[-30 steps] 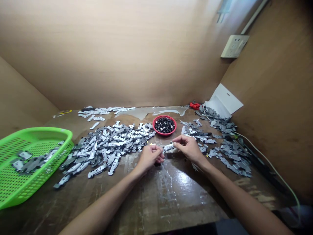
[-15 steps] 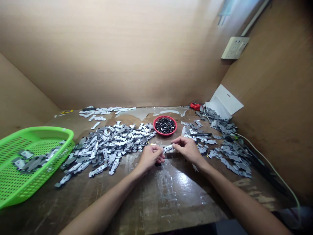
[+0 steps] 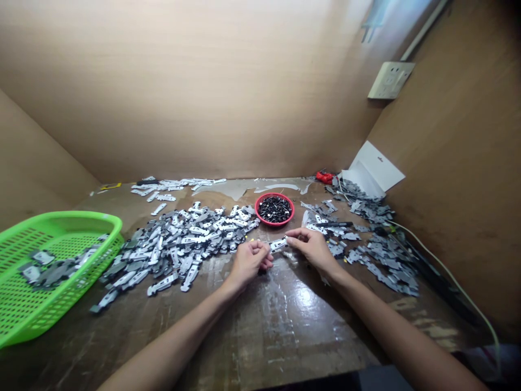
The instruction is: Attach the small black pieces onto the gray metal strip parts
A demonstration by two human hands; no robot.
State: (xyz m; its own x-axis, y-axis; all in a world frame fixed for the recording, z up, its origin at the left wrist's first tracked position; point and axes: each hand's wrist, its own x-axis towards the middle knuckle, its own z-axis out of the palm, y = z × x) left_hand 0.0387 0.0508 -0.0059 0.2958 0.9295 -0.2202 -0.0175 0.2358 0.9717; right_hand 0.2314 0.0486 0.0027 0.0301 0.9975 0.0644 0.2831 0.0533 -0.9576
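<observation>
Between my two hands is a small flat white-and-grey part (image 3: 278, 245), long and narrow like a toy car body. My left hand (image 3: 251, 260) pinches its left end, fingers curled. The thumb and fingertips of my right hand (image 3: 311, 247) close on its right end. Just beyond the hands stands a small red basket (image 3: 293, 215) filled with small black wheel-and-axle pieces (image 3: 275, 209). To the left lies a big pile of similar white and grey parts (image 3: 179, 244) with black bits on them. Flat grey pieces (image 3: 382, 260) are heaped on the right.
A green perforated basket (image 3: 81, 217) with several parts stands at the left. White pieces (image 3: 179, 184) lie along the back wall. A red object (image 3: 324, 177), a white card (image 3: 378, 165) and a pale cable (image 3: 451, 266) are at the right. A socket (image 3: 391, 80) is on the wall.
The flat part between my hands shows its upper face more fully now, seemingly turned a little. Both hands stay almost in the same place.
</observation>
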